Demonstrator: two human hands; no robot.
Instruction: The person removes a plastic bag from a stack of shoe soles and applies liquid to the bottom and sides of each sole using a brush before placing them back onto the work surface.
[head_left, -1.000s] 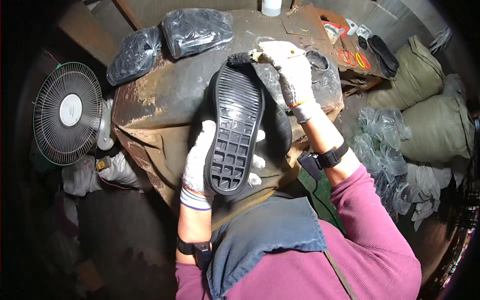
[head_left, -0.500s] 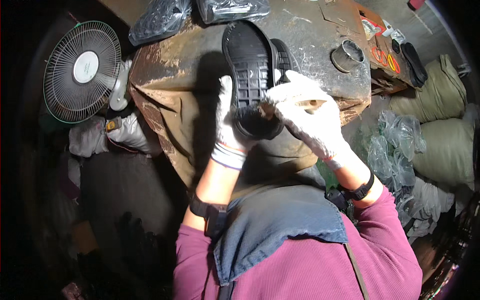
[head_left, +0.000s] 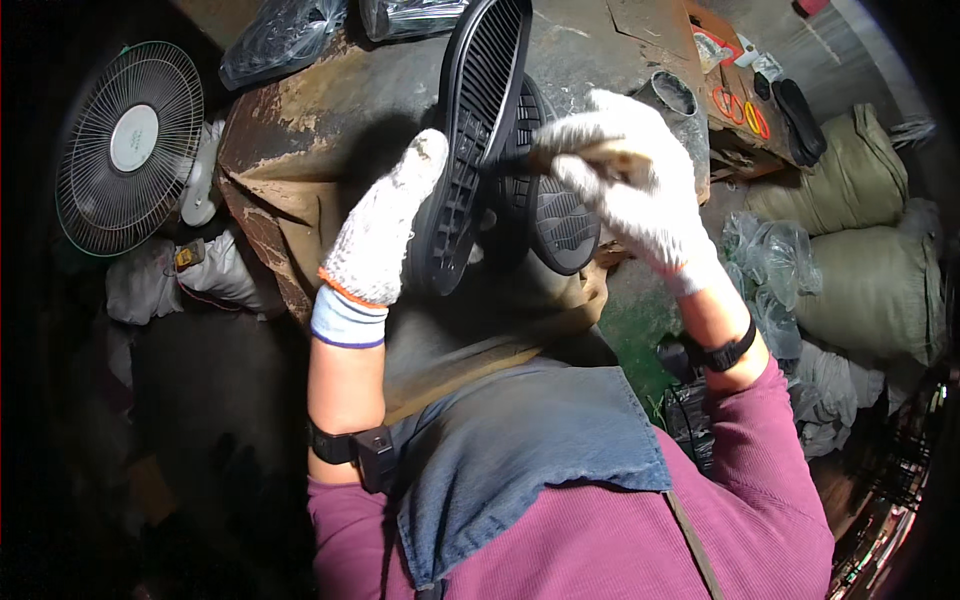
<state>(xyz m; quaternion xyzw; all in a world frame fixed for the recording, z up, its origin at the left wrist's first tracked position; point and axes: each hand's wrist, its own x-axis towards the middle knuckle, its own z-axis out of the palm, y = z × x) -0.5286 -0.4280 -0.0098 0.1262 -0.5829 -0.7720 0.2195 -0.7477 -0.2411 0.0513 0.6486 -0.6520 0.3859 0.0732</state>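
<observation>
My left hand [head_left: 378, 222], in a white knitted glove, grips a black shoe sole [head_left: 462, 165] by its left edge and holds it up, tilted. The sole's inner side with its grid of hollows faces right. Pinched in my gloved right hand [head_left: 640, 185] is a brush [head_left: 542, 160] with a flat wooden handle; its dark tip reaches the sole's right edge, and I cannot tell if it touches. Behind the held sole, another black sole [head_left: 566, 228] is partly hidden, with its ridged tread showing at the heel.
A grimy cup [head_left: 672, 94] stands on the worn table [head_left: 590, 60] beyond my right hand. Plastic-wrapped bundles [head_left: 285, 38] lie at the far edge. Orange-handled scissors [head_left: 727, 103] are on the right shelf. A fan [head_left: 132, 140] stands left; green sacks [head_left: 862, 290] sit at right.
The held sole has tilted onto its edge and risen, uncovering the other sole behind it. My left hand has moved left, and the brush has gone from the heel to its right edge.
</observation>
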